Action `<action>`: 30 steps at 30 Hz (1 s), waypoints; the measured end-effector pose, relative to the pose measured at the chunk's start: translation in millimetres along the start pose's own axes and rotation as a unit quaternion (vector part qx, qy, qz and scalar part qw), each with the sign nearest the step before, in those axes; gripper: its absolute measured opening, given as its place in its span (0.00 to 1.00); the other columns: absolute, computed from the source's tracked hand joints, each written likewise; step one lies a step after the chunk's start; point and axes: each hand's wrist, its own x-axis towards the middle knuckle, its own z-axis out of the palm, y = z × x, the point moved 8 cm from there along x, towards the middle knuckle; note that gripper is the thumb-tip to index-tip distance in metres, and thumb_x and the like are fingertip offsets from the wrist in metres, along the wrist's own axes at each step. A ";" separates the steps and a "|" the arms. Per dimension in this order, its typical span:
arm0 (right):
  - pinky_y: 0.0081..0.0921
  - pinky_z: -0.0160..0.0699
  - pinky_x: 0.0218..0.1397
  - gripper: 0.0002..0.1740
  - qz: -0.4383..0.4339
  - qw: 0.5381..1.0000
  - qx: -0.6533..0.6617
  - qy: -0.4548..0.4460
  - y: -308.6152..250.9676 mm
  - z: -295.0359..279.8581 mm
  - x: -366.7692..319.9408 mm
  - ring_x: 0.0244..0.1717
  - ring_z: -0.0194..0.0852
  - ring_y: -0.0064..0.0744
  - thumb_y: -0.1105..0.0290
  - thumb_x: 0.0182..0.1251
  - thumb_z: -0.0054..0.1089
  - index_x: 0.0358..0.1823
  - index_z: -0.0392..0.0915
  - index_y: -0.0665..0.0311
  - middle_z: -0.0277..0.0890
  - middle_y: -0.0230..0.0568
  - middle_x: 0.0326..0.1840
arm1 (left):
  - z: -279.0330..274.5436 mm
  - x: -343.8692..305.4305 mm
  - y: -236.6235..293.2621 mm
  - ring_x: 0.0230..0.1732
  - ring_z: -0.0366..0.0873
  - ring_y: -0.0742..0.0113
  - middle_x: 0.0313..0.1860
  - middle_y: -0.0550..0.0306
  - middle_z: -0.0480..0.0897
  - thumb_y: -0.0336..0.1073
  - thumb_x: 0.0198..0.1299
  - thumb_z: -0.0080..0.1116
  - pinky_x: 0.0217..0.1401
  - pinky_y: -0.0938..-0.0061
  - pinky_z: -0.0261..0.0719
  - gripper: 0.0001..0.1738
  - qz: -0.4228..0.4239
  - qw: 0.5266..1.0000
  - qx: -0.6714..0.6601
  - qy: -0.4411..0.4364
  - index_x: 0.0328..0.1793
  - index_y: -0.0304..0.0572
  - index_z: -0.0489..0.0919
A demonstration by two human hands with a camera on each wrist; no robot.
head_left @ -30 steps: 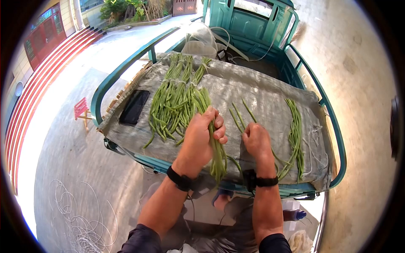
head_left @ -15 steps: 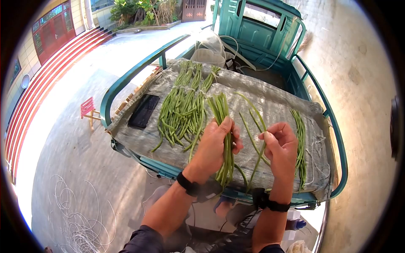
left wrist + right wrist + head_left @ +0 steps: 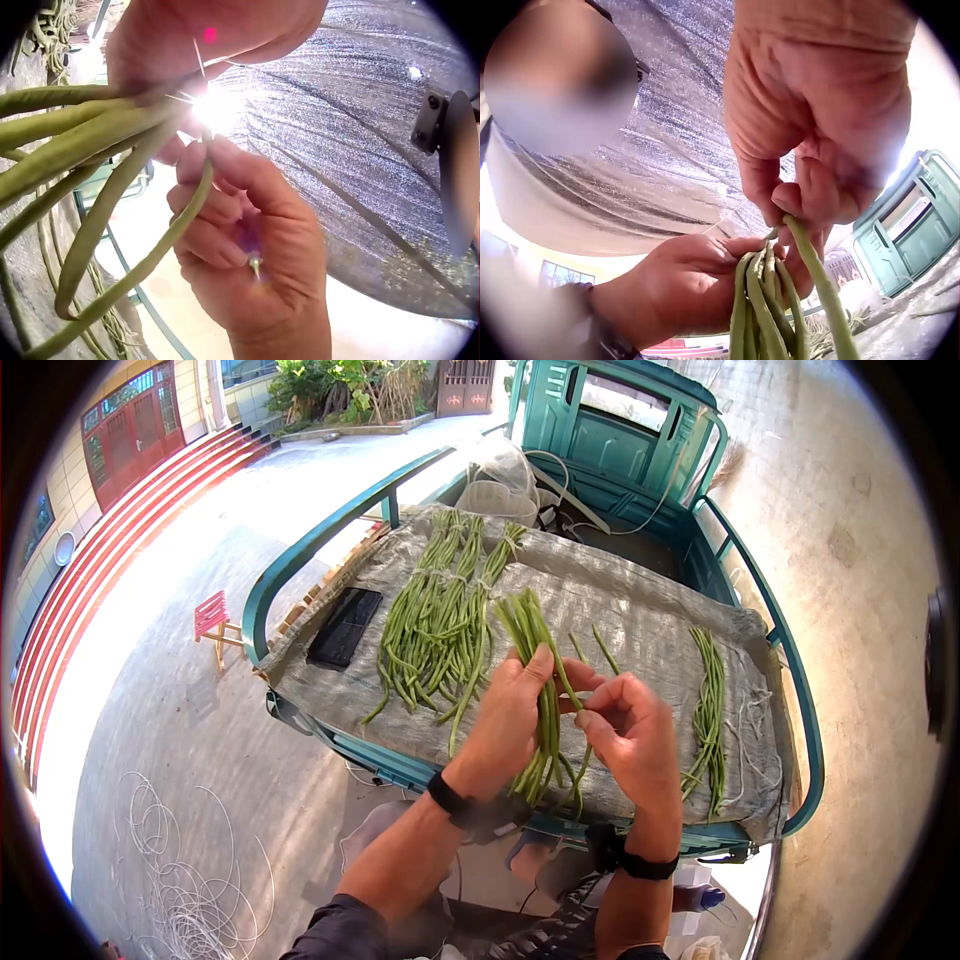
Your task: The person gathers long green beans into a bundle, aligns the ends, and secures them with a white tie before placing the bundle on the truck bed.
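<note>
My left hand (image 3: 508, 710) grips a bunch of long green beans (image 3: 525, 622) upright over the front of the grey sheet. Close beside it, my right hand (image 3: 632, 738) pinches a single long bean (image 3: 819, 279) between thumb and fingers, its tips right at the bunch. In the left wrist view the single bean curves down across the front of the bunch (image 3: 82, 142). Behind the hands, a couple of loose beans (image 3: 606, 650) lie on the sheet. Tied bean bundles (image 3: 430, 622) lie to the left, and a narrow pile of beans (image 3: 708, 705) to the right.
The grey sheet (image 3: 630, 595) covers the bed of a teal cargo vehicle, with side rails (image 3: 330, 530) at both edges. A dark phone (image 3: 345, 628) lies at the left; white strings (image 3: 750, 745) at the right. Buckets (image 3: 497, 502) stand behind. A stool (image 3: 215, 622) and coiled string (image 3: 190, 900) are on the ground.
My right hand picked a bean up from the loose ones on the sheet and brought it left to the bunch. The left hand keeps holding the bunch, now more upright.
</note>
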 end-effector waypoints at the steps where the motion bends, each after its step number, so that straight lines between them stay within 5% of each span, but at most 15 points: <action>1: 0.14 0.64 0.26 0.07 0.000 1.000 0.005 -0.002 1.5 1.1 0.4 0.27 0.71 0.10 0.84 0.68 0.65 0.41 0.76 0.67 0.80 0.27 0.33 | -1.0 0.7 -3.3 0.52 0.88 0.59 0.49 0.43 0.88 0.49 0.87 0.40 0.59 0.66 0.86 0.30 -0.003 1.000 0.007 0.000 0.57 0.24 0.82; 4: 0.17 0.74 0.36 0.05 0.028 0.999 0.008 0.013 1.2 0.2 0.0 0.34 0.78 0.13 0.82 0.68 0.67 0.41 0.80 0.68 0.82 0.27 0.33 | 0.2 -0.5 -5.7 0.51 0.88 0.60 0.49 0.43 0.88 0.48 0.87 0.40 0.58 0.67 0.86 0.30 -0.002 1.000 0.012 0.004 0.59 0.23 0.82; 7: 0.17 0.73 0.36 0.04 0.027 1.000 0.003 0.009 0.8 3.5 -0.8 0.34 0.78 0.13 0.81 0.68 0.67 0.41 0.80 0.68 0.81 0.26 0.32 | 2.9 -0.4 -7.0 0.51 0.88 0.59 0.51 0.42 0.88 0.47 0.87 0.39 0.58 0.67 0.87 0.30 -0.001 1.000 -0.007 -0.002 0.61 0.23 0.81; 10: 0.14 0.63 0.25 0.04 -0.003 1.000 0.012 0.000 0.5 8.4 -0.1 0.25 0.69 0.10 0.82 0.70 0.64 0.40 0.78 0.68 0.81 0.27 0.33 | 5.5 -0.3 -7.9 0.48 0.88 0.62 0.50 0.44 0.87 0.46 0.88 0.41 0.55 0.68 0.89 0.24 -0.002 0.999 -0.048 -0.011 0.60 0.27 0.79; 19: 0.14 0.73 0.35 0.04 -0.017 0.999 0.046 -0.020 0.8 12.2 1.6 0.38 0.77 0.13 0.85 0.70 0.62 0.43 0.79 0.74 0.84 0.41 0.63 | 7.7 1.5 -12.5 0.55 0.88 0.57 0.56 0.40 0.86 0.46 0.88 0.37 0.63 0.64 0.87 0.29 -0.001 0.996 -0.087 -0.033 0.65 0.22 0.78; 25: 0.18 0.76 0.38 0.05 -0.040 0.999 0.024 0.005 -2.0 11.1 -0.2 0.37 0.80 0.14 0.84 0.68 0.63 0.43 0.81 0.71 0.88 0.35 0.55 | 11.3 -0.1 -14.0 0.55 0.87 0.57 0.57 0.41 0.85 0.45 0.89 0.38 0.63 0.64 0.87 0.27 -0.009 0.994 -0.104 -0.045 0.66 0.23 0.77; 28: 0.18 0.76 0.37 0.06 -0.040 0.999 0.001 0.011 -1.4 9.9 -0.6 0.36 0.80 0.14 0.83 0.68 0.64 0.44 0.82 0.70 0.89 0.37 0.55 | 11.4 0.0 -17.7 0.55 0.87 0.58 0.57 0.43 0.85 0.46 0.89 0.39 0.63 0.64 0.86 0.27 -0.009 0.992 -0.113 -0.049 0.65 0.24 0.77; 30: 0.18 0.80 0.45 0.08 -0.038 0.999 -0.016 -0.006 -3.5 10.8 -0.9 0.43 0.82 0.16 0.86 0.69 0.61 0.48 0.80 0.73 0.85 0.40 0.63 | 13.1 0.9 -18.8 0.53 0.86 0.61 0.55 0.47 0.84 0.47 0.88 0.41 0.59 0.66 0.88 0.24 -0.009 0.990 -0.132 -0.051 0.63 0.30 0.76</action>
